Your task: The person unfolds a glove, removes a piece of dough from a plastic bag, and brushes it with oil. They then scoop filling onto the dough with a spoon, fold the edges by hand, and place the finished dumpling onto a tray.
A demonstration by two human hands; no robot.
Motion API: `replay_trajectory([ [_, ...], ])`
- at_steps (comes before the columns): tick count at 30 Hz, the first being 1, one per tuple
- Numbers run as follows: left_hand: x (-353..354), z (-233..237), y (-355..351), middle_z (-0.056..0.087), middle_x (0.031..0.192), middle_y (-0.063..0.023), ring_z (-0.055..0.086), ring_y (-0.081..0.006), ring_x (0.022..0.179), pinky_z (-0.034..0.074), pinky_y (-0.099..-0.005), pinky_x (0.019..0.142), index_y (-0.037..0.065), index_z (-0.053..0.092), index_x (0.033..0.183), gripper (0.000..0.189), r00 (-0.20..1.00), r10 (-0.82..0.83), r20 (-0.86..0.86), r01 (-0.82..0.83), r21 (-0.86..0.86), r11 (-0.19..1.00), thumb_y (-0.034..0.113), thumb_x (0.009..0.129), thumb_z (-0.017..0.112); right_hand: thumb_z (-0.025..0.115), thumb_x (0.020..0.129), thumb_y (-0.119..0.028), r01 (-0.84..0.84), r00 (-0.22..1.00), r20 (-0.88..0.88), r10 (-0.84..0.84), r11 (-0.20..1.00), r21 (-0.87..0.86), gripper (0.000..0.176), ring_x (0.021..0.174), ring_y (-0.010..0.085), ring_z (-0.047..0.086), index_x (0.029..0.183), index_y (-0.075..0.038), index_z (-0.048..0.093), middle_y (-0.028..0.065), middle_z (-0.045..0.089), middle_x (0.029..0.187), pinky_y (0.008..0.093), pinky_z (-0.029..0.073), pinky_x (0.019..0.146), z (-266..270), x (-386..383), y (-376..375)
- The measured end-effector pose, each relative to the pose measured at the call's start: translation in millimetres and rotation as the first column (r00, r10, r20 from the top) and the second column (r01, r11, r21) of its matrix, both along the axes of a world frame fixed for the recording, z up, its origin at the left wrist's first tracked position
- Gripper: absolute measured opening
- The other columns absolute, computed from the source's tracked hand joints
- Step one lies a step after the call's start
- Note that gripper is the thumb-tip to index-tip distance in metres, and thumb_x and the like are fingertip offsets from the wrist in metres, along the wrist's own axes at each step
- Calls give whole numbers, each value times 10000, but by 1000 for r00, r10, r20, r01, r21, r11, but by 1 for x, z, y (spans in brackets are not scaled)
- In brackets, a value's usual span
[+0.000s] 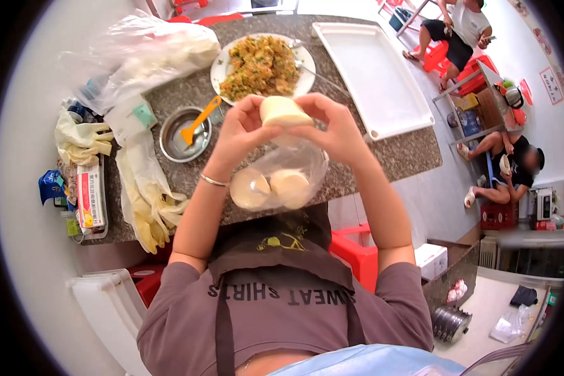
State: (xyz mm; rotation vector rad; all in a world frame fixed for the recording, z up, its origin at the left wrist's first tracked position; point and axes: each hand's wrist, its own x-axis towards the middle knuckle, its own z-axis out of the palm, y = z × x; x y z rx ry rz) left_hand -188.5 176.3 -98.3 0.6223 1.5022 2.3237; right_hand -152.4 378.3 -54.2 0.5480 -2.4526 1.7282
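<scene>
**Both hands grip a pale dough stack above the table**

And here it is, front and centre: a stack of round dough wrappers (283,114), held up between the left hand (247,128) and the right hand (333,128), fingers and thumbs closing in from either side. Neither hand is free; they share this one hold, over the near part of the speckled table (395,150).

Just below, look, a clear plastic bag (316,172) with two more pale round stacks (289,188) side by side! Beyond the hands sits the white plate (217,72), piled with chopped filling (263,66), metal utensil handles poking out on its right.

Over to the right, a big white tray (379,81). On the left, a metal bowl (167,143) with an orange spatula (202,120) leaning in it, and pale gloves (145,200) draped beside that. Farther off on the right, two people, one up top, one lower down, both seated.
</scene>
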Motion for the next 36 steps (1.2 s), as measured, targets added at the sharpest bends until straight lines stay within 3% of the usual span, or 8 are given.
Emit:
replay_trajectory([
  [4,-6,-14,9,629,1092,-59,624,-125,1012,545,-267,854,-13,502,1224,521,990,107,-88,-110,-34,993,60,792,785,772,782,-140,169,983,-61,-172,985,-47,385,943,201,672,1112,5,637,111,709,987,332,513,878,-25,-10,-8],
  [8,-3,-17,-1,650,1113,-116,649,-161,1017,552,-291,864,-40,530,1203,459,992,118,-36,-120,-79,990,46,816,761,763,827,-178,67,985,171,4,911,-406,416,960,175,648,1162,21,618,95,686,1019,324,503,897,-42,-12,-17],
  [12,-1,-18,-6,650,1127,-125,649,-166,1028,550,-297,872,-34,531,1219,479,995,91,-37,-96,-165,982,55,811,766,748,850,-213,9,982,186,35,972,-233,420,943,156,643,1177,17,616,75,681,1008,305,510,863,-50,-17,-14],
  [16,-1,-19,-1,650,1136,-128,649,-166,1028,543,-297,883,-33,535,1209,490,979,204,22,-205,11,979,80,802,783,738,862,-235,125,964,261,-46,947,-295,419,910,119,635,1171,20,618,72,681,1015,273,514,796,-49,-16,-28],
  [25,-2,-22,-7,660,1113,-117,654,-147,1000,539,-278,875,-38,549,1190,461,991,131,-15,-132,-89,987,102,815,778,751,850,-262,103,974,223,-47,964,-246,454,907,124,640,1172,28,615,68,682,1013,280,517,790,-47,-15,-24],
  [27,3,-17,0,671,1086,-116,662,-145,976,544,-271,860,-40,558,1179,444,971,239,-5,-238,72,969,105,819,775,756,844,-289,193,971,199,-136,934,-302,456,894,125,636,1148,26,629,69,686,986,285,515,786,-49,-13,-31],
  [33,-2,-19,-12,638,1169,-133,629,-156,1062,521,-298,922,-38,532,1213,458,997,74,-3,-73,-171,983,93,835,755,746,854,-307,156,981,149,-126,965,-212,430,856,118,628,1098,30,640,73,687,928,270,509,759,-58,-20,-27],
  [36,1,-25,-3,632,1178,-135,620,-160,1079,513,-306,936,-41,532,1208,440,991,134,-3,-134,-41,990,78,841,743,751,846,-315,232,968,162,-194,935,-269,450,873,130,634,1110,30,633,79,688,934,279,511,767,-58,-16,-30],
])
